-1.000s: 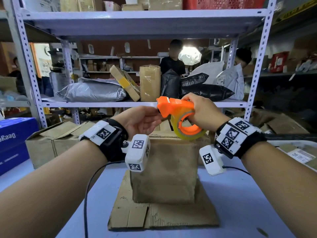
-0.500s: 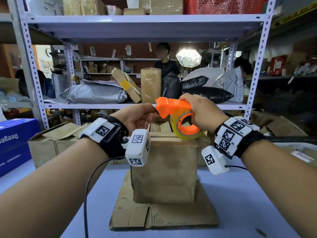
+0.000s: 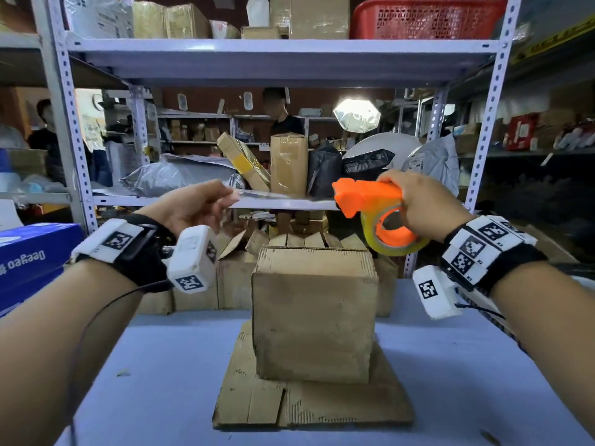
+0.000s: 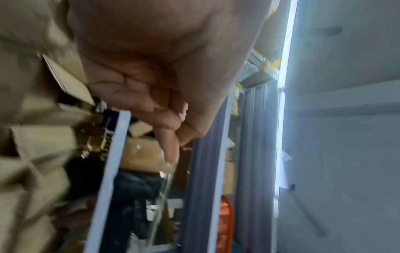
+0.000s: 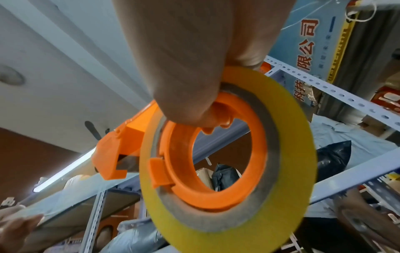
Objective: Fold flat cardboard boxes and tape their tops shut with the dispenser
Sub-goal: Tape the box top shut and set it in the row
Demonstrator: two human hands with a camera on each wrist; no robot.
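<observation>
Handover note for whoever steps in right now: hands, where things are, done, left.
Left hand: pinches the free end of the clear tape, pulled out to the left.
Right hand: grips the orange dispenser with its yellow tape roll, held up above the box.
Box: folded up, standing on a flat piece of cardboard on the table. Its top flaps look closed; no tape visible on it.
Done: box folded, a strip of tape drawn out in the air.
Left: lay the strip along the top seam, press it down, cut it off at the dispenser. More boxes wait behind.
</observation>
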